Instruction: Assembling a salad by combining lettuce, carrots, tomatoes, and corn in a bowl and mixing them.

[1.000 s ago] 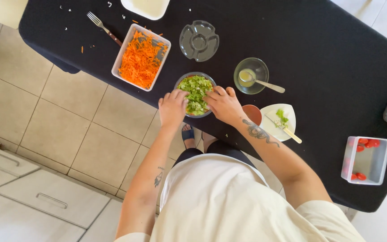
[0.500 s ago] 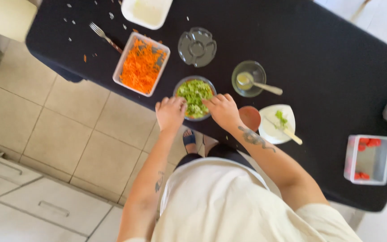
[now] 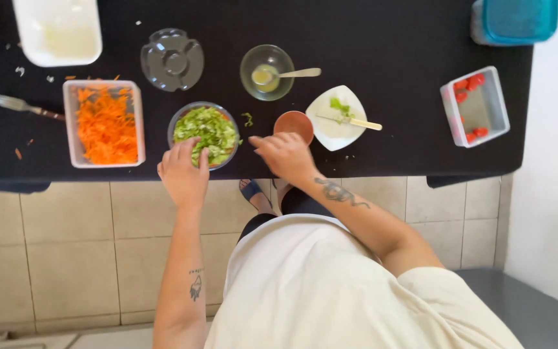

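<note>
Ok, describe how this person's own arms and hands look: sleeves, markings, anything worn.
Both forearms are bare; no gloves, rings or watch show. The left arm bears a small dark tattoo near the elbow. The right arm has a larger dark tattoo just above the wrist. A loose, cream short-sleeved top covers the shoulders.

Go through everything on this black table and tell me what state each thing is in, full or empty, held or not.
Left hand: open, fingers on the salad bowl's rim.
Right hand: loosely curled, beside the bowl.
Salad bowl: full of chopped greens.
Carrot tub: full of grated carrot.
Dressing bowl: nearly empty, spoon inside.
Tomato tub: few pieces left.
White plate: knife lying across.
</note>
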